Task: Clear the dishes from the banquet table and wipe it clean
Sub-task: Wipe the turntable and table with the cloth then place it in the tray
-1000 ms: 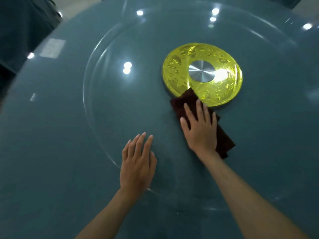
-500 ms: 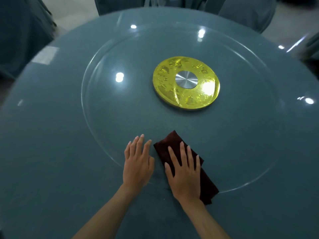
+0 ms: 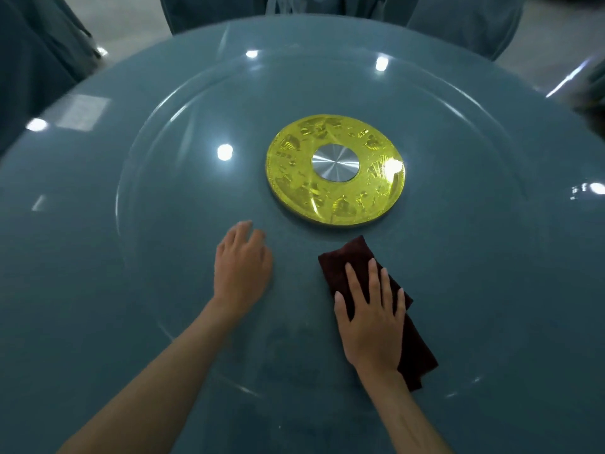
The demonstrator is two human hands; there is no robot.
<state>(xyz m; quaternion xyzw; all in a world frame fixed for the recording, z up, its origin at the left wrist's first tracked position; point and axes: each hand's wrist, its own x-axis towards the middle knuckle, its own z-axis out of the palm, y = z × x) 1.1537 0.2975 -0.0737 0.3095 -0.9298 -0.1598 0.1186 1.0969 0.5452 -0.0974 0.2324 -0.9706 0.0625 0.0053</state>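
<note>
A round teal table (image 3: 82, 290) is carrying a glass turntable (image 3: 458, 257), with a gold disc (image 3: 294, 178) sitting at its centre. A folded dark red cloth (image 3: 347, 260) is lying on the glass near the disc. The right hand (image 3: 373, 326) is pressing flat on it, grip apart. The left hand (image 3: 242, 273) is resting beside it on the glass, grip loose and holding nothing.

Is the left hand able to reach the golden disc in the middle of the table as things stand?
Probably yes. The left hand is over the glass turntable, a little short of the golden disc, with only bare glass between them. The right hand and its dark red cloth lie off to the side.
</note>
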